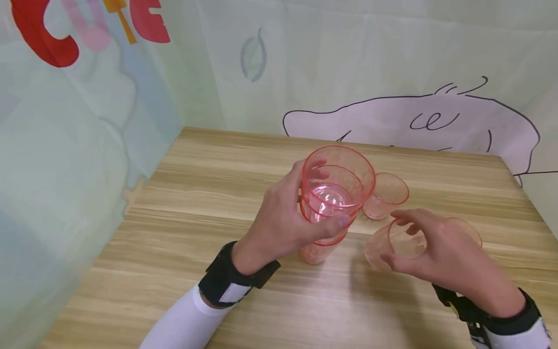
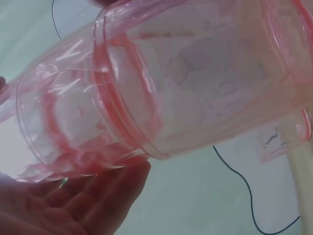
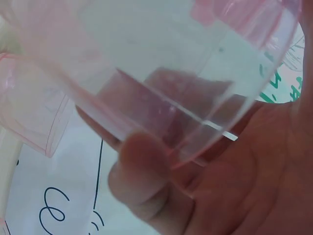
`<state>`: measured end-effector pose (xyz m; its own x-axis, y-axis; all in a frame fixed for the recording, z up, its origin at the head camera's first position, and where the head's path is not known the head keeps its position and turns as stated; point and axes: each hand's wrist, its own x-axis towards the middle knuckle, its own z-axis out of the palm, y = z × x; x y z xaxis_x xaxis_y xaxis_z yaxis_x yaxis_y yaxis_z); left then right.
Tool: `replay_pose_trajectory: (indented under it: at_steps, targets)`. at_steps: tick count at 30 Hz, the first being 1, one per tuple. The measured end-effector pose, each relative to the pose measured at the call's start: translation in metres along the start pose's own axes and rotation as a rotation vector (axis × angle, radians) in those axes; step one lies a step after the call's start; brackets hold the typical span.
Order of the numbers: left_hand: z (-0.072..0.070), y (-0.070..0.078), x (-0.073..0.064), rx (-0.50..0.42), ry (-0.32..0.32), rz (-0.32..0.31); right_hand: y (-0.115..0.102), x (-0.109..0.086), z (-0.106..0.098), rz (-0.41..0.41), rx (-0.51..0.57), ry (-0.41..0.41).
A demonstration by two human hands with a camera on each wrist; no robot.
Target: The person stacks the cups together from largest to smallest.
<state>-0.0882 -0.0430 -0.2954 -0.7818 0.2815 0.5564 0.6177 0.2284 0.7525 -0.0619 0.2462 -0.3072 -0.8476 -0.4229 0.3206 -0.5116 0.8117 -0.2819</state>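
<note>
My left hand (image 1: 283, 218) grips a stack of nested clear pink cups (image 1: 333, 194), tilted, with the open rims towards me. Thumb and fingers lie on opposite sides of the stack. In the left wrist view the stack (image 2: 195, 83) fills most of the picture. To the right, my right hand (image 1: 449, 257) holds a single clear pink cup (image 1: 376, 248) near its rim, thumb on one side and fingers on the other. The right wrist view shows the fingers through the wall of this cup (image 3: 161, 49). The held cup is tilted.
Another pink cup (image 1: 385, 196) stands on the wooden table (image 1: 183, 194) just behind the stack. One more cup (image 1: 468, 229) is partly hidden behind my right hand. A printed cloth (image 1: 348, 53) hangs along the table's back and left edges.
</note>
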Motion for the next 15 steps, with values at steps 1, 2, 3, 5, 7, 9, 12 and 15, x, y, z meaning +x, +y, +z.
replay_pose_trajectory:
  at_steps: [1, 2, 3, 5, 7, 9, 12, 15]
  targets:
    - [0.0, 0.0, 0.0001, 0.011, 0.003, 0.001, -0.0003, 0.0001, -0.0004, -0.006, -0.001, 0.01]
    - [-0.0001, 0.0, 0.0003, 0.022, 0.007, 0.004, -0.0005, 0.0001, -0.0007, -0.009, 0.0, 0.015]
    - [-0.0001, 0.0, 0.0004, 0.033, 0.009, 0.004, -0.0008, 0.0002, -0.0012, -0.012, 0.001, 0.019]
    - [-0.0004, -0.0001, 0.0006, 0.051, 0.012, 0.004, -0.0016, 0.0004, -0.0022, -0.01, 0.004, 0.026]
    - [-0.0006, -0.0002, 0.0008, 0.07, 0.014, 0.003, -0.0022, 0.0007, -0.0033, -0.012, 0.014, 0.033]
    - [-0.0007, -0.0002, 0.0009, 0.088, 0.017, 0.001, -0.0023, 0.001, -0.0042, -0.018, 0.024, 0.047]
    - [-0.0006, 0.0, 0.0008, 0.103, 0.02, -0.007, -0.0017, 0.0012, -0.0055, -0.029, 0.042, 0.061]
    - [0.0, -0.0005, 0.0008, 0.107, 0.02, -0.017, -0.0009, 0.0011, -0.007, -0.038, 0.053, 0.073]
